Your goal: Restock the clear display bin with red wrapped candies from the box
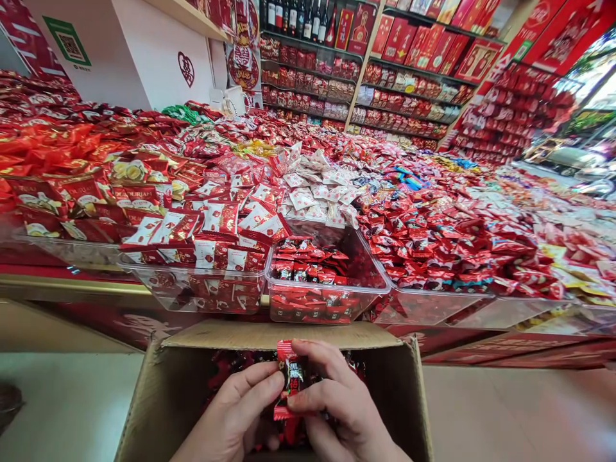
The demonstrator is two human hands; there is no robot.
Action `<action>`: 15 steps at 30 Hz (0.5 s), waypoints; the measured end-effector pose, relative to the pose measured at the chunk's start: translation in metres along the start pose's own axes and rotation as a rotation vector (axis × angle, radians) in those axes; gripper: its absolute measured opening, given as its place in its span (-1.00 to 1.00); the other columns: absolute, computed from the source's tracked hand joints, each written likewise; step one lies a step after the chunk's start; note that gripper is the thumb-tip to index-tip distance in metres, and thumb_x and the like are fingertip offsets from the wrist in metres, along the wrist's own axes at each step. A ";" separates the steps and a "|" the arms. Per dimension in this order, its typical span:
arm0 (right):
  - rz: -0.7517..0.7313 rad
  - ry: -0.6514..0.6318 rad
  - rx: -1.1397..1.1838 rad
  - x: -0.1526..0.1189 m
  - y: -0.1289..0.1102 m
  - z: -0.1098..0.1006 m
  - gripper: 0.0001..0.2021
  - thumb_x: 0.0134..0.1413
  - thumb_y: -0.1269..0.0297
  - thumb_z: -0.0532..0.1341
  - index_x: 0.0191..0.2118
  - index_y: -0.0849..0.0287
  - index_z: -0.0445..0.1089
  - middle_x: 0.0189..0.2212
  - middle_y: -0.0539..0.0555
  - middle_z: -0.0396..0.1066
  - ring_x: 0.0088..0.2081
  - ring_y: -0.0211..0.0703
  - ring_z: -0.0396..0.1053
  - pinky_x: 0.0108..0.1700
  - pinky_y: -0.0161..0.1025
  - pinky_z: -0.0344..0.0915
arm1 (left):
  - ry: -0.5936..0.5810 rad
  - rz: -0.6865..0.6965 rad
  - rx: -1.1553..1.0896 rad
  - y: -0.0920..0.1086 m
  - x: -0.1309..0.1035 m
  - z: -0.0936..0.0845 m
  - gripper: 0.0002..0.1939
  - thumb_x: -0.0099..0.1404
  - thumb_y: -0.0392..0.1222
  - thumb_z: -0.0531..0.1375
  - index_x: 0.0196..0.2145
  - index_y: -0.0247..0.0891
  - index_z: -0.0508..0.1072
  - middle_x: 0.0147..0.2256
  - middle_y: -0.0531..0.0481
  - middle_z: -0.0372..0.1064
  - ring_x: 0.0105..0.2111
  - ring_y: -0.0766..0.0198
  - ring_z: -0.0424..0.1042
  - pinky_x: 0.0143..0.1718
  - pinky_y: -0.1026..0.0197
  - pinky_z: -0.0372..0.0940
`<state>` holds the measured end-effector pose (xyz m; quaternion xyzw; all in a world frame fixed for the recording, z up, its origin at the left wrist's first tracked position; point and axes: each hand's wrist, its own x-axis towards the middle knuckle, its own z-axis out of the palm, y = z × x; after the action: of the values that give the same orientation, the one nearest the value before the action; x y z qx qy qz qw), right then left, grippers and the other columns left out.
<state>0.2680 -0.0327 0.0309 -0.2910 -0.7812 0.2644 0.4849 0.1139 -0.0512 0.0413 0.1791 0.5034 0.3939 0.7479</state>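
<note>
1. Two bare hands meet over an open cardboard box [183, 378] at the foot of a shop display: the left hand [235, 414] and the right hand [337, 401] both pinch one red sweet packet [290, 378], fingers closed on it from either side.

2. The packet is a small sealed wrapper, bright red at its crimped top and bottom ends, with a dark, almost black panel and pale printing across the middle. It stands roughly upright, its top end poking above the fingertips.

3. The left thumb and forefinger press the packet's left edge; the right forefinger curls over its top right corner while the right thumb grips lower down. The packet sits between the two hands, just above the box's opening, with more red wrappers dimly visible in the shadowed box beneath.

4. Directly beyond the box, a clear plastic tub [327, 305] is partly filled with similar red-and-dark packets.

5. Neighbouring tubs and heaps of red and white wrapped sweets [312, 186] spread across the counter, and shelves of red gift boxes [414, 58] line the back wall.
</note>
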 end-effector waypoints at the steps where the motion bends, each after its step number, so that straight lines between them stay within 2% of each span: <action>1: 0.046 -0.008 0.024 -0.001 0.000 0.000 -0.66 -0.24 0.68 0.04 -0.38 0.12 0.36 0.01 0.09 0.23 0.00 -0.14 0.23 -0.04 -0.19 0.24 | -0.007 0.021 0.022 -0.001 0.001 0.000 -0.69 -0.02 -0.02 0.29 -0.32 -0.21 0.47 -0.55 0.08 0.44 -0.59 0.39 0.32 -0.59 0.36 0.17; 4: 0.156 -0.051 0.112 -0.005 -0.001 -0.001 -0.72 -0.20 0.63 0.05 -0.42 0.13 0.38 0.04 0.08 0.22 0.05 -0.10 0.19 0.02 -0.15 0.19 | -0.047 0.066 0.107 -0.001 0.003 0.003 -0.79 -0.02 -0.05 0.29 -0.42 -0.21 0.52 -0.63 0.13 0.39 -0.62 0.44 0.25 -0.60 0.40 0.14; 7: 0.117 -0.077 0.180 -0.010 0.001 0.001 -0.82 -0.13 0.49 0.13 -0.40 0.11 0.42 0.03 0.08 0.24 0.11 -0.01 0.10 0.08 -0.07 0.11 | -0.094 0.107 0.110 -0.002 0.006 0.003 -0.80 -0.02 -0.12 0.30 -0.37 -0.17 0.55 -0.59 0.14 0.38 -0.59 0.44 0.24 -0.57 0.42 0.15; 9: 0.112 -0.026 0.168 -0.014 0.003 0.003 -0.84 -0.08 0.41 0.16 -0.33 0.10 0.42 0.03 0.09 0.24 0.10 0.01 0.11 0.08 -0.06 0.12 | -0.120 0.171 0.130 -0.003 0.008 0.000 -0.79 0.01 -0.13 0.28 -0.33 -0.13 0.55 -0.54 0.11 0.42 -0.53 0.39 0.26 -0.55 0.41 0.18; 12: 0.226 0.082 0.071 -0.017 0.003 0.007 -0.82 -0.04 0.42 0.16 -0.26 0.10 0.39 0.02 0.14 0.25 -0.06 -0.11 0.29 -0.07 -0.22 0.27 | -0.154 0.329 0.265 -0.004 0.012 -0.006 -0.80 0.05 -0.14 0.24 -0.32 -0.11 0.56 -0.42 0.03 0.46 -0.39 0.27 0.33 -0.41 0.33 0.25; 15: 0.338 -0.011 0.164 -0.016 0.001 0.005 -0.89 -0.05 0.41 0.19 -0.32 0.14 0.36 -0.22 0.11 0.40 -0.38 -0.28 0.38 -0.37 -0.40 0.32 | -0.165 0.451 0.435 -0.003 0.013 -0.010 -0.84 0.07 -0.13 0.21 -0.38 -0.13 0.57 -0.41 0.02 0.44 -0.34 0.21 0.35 -0.27 0.25 0.24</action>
<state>0.2693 -0.0443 0.0189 -0.3761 -0.6998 0.4063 0.4514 0.1088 -0.0445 0.0273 0.4730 0.4610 0.4169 0.6245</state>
